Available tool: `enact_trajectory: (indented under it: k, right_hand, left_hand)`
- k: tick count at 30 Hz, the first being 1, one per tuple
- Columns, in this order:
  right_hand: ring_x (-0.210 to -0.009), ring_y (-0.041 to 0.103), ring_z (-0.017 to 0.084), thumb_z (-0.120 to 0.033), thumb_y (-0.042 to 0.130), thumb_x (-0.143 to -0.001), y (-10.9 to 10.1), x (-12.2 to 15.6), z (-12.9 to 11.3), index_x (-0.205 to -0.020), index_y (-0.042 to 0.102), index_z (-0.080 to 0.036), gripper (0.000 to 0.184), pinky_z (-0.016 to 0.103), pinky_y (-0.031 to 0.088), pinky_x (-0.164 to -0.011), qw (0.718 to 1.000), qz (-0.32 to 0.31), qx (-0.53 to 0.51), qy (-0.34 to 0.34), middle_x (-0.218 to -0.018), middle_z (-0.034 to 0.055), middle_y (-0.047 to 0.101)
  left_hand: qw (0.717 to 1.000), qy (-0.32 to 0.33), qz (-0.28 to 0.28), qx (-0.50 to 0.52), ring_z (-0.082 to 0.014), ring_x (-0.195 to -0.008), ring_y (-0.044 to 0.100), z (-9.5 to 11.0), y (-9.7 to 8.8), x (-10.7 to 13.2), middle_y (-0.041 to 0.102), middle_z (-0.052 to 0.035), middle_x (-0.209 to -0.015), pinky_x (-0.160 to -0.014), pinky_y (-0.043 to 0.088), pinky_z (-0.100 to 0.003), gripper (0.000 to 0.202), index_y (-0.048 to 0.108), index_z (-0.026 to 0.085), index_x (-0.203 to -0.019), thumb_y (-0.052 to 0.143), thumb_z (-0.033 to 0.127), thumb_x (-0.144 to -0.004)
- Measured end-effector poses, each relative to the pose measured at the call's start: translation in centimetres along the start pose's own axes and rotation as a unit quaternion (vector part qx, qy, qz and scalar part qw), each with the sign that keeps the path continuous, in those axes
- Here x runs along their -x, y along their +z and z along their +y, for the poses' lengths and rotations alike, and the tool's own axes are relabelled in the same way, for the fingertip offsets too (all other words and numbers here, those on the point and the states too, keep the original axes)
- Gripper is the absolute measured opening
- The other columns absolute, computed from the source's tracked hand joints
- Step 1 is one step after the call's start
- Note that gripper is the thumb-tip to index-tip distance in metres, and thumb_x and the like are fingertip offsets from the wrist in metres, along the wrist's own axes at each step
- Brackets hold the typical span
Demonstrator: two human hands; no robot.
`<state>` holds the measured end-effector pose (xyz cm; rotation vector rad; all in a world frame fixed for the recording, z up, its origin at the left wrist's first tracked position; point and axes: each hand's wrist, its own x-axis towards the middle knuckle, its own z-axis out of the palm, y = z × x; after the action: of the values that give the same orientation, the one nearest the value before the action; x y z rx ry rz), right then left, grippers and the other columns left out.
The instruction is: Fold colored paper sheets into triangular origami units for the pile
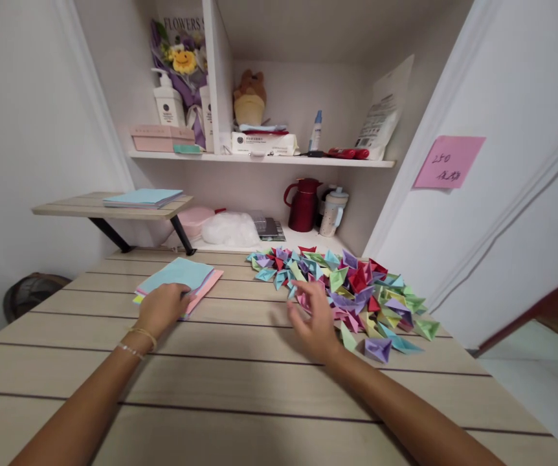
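A stack of coloured paper [177, 273], light blue on top with pink and yellow edges below, lies on the left of the table. Bent over its near edge, my left hand [162, 309] is closed with the fingertips at the paper; whether it grips one sheet or several I cannot tell. My right hand [314, 323] is held open at the left side of a heap of folded paper boats [357, 285], thumb and fingers apart and nothing between them. The boats are purple, green, red, blue, pink and yellow. A purple paper boat [378, 349] sits at the heap's near edge.
On the left, a small raised shelf [75, 206] on black legs bears more blue paper [143, 197]. Behind the table stand a dark red jug [303, 206], a cup [333, 212] and a white plastic bag [230, 230]. A pink note [448, 162] hangs on the right wall.
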<state>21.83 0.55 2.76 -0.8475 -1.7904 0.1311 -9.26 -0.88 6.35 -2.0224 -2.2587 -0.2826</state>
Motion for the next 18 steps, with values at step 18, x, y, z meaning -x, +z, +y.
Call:
enact_trajectory:
  k: [18]
  right_hand:
    - [-0.059, 0.055, 0.012, -0.028, 0.073, -0.060, 3.6, 2.3, 1.1, -0.130, 0.032, -0.022, 0.082, 0.022, 0.044, -0.054, 0.931, -0.238, -0.219, 0.169, -0.086, 0.0027, 0.063]
  left_hand:
    - [0.870, 0.426, 0.061, 0.241, -0.0208, -0.098, 0.057, 5.7, 3.5, 2.7, 0.068, -0.0051, -0.097, -0.094, 0.037, -0.041, 0.024, 0.064, 0.026, -0.098, 0.046, 0.020, -0.083]
